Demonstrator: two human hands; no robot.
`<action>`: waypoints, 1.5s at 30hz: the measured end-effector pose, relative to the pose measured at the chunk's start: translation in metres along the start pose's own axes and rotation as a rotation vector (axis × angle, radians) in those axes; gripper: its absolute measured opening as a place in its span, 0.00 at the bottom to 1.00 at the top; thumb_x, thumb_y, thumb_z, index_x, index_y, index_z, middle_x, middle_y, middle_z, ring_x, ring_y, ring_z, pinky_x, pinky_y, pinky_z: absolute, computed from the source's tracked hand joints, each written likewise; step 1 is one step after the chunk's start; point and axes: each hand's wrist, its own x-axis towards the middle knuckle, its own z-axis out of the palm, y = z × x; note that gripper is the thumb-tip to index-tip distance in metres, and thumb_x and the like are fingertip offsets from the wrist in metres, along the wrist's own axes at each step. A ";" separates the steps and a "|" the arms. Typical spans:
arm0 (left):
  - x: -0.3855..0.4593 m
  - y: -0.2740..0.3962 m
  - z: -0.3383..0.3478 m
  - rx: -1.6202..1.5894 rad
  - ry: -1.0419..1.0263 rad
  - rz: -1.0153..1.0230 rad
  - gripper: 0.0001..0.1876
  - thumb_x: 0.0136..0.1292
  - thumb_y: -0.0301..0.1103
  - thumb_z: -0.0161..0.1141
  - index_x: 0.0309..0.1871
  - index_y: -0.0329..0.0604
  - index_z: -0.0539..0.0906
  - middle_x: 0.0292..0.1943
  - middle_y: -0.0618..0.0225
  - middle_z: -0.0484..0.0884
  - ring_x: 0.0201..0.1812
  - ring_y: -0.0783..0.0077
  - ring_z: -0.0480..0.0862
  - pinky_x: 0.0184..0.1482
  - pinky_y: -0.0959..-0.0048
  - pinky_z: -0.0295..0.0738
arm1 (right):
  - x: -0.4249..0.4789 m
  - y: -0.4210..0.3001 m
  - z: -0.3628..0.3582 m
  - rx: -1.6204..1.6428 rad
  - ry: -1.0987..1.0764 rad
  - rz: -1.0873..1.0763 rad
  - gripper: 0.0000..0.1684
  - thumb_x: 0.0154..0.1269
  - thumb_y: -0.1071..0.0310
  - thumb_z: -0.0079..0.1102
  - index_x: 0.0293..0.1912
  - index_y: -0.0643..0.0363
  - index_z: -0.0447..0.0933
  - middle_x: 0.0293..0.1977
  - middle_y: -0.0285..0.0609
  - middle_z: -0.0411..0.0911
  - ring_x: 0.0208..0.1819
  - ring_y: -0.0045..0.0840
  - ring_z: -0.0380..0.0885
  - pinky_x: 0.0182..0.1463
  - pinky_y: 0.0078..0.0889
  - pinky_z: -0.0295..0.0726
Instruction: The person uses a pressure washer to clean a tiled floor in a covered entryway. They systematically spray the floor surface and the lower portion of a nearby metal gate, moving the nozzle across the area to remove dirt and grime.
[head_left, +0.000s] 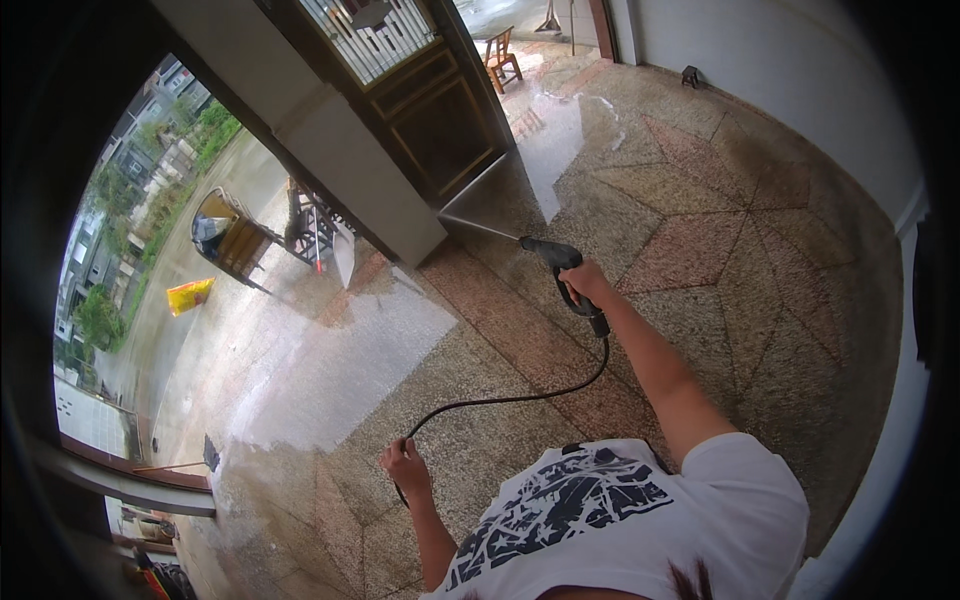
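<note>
My right hand (589, 283) grips the handle of a black pressure-washer spray gun (551, 253), its nozzle pointing to the upper left. A thin jet of water (480, 226) leaves the nozzle towards the foot of a pale pillar (420, 232). From the gun's base a black hose (517, 397) curves down and left into my left hand (407, 466), whose fingers are closed around it. Beyond the jet stands a dark panelled door (442, 127) with a barred glass pane. Below lies a wet terrazzo floor (480, 360) with pinkish sections.
A small wooden chair (501, 60) stands past the door, and a tiny dark stool (690, 76) sits by the white wall (757, 45). Outside at left are a bamboo chair (232, 236) with things on it, a yellow bag (190, 296) and a dustpan (343, 255).
</note>
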 end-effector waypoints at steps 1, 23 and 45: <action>-0.001 0.003 0.002 0.014 -0.006 0.032 0.08 0.68 0.32 0.63 0.43 0.36 0.84 0.37 0.54 0.82 0.43 0.50 0.79 0.50 0.54 0.73 | 0.000 -0.003 -0.003 -0.035 -0.022 0.018 0.19 0.73 0.63 0.60 0.24 0.57 0.78 0.17 0.43 0.75 0.19 0.32 0.76 0.27 0.50 0.77; 0.019 0.069 0.010 -0.018 0.072 0.014 0.09 0.70 0.32 0.62 0.44 0.34 0.83 0.37 0.54 0.82 0.41 0.50 0.80 0.46 0.54 0.75 | 0.009 -0.078 -0.054 -0.030 0.135 -0.367 0.19 0.70 0.62 0.64 0.23 0.60 0.78 0.14 0.42 0.75 0.17 0.29 0.78 0.26 0.46 0.77; 0.062 0.061 0.040 0.000 0.156 0.027 0.08 0.68 0.32 0.63 0.42 0.36 0.85 0.35 0.57 0.83 0.38 0.53 0.81 0.44 0.55 0.73 | 0.078 -0.094 -0.036 -0.030 0.268 -0.329 0.21 0.69 0.61 0.63 0.22 0.62 0.78 0.14 0.42 0.76 0.15 0.27 0.76 0.27 0.45 0.82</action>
